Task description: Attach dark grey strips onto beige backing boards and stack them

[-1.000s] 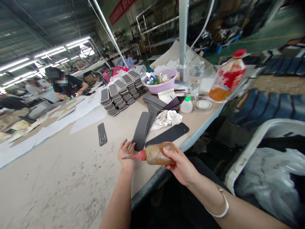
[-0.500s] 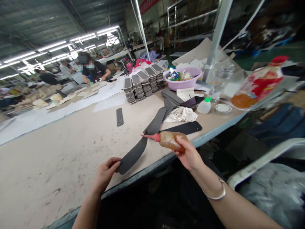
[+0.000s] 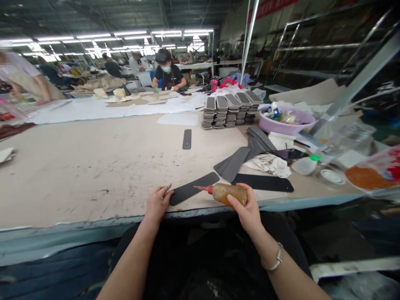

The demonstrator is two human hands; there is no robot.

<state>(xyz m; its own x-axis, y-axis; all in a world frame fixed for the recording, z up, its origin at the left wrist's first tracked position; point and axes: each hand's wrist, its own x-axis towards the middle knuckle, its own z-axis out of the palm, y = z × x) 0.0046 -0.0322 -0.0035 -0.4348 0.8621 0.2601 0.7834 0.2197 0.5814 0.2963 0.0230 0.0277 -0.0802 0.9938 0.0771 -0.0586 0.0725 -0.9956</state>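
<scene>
My left hand [image 3: 158,202] pinches the left end of a dark grey strip [image 3: 195,188], which lies flat along the table's near edge. My right hand [image 3: 248,207] is wrapped round a squeeze bottle [image 3: 227,194] of amber liquid with a red nozzle. The bottle is tilted on its side, and its tip points left, over the strip. More dark grey strips [image 3: 235,162] overlap just beyond the bottle. A black strip [image 3: 264,182] lies to the right of it. Farther off, a small dark strip [image 3: 186,139] with rounded corners lies alone.
Several stacks of dark panels [image 3: 229,110] stand at the back, beside a purple basin [image 3: 286,126] of small items. To the right are a white cloth [image 3: 268,163], a green-capped bottle [image 3: 305,165] and a large red-labelled jug [image 3: 375,173]. A masked co-worker [image 3: 168,75] sits across the table.
The held strip has come away from the other strips, down and flat onto the table. My right hand keeps the bottle over it. The head view has turned left and levelled.
</scene>
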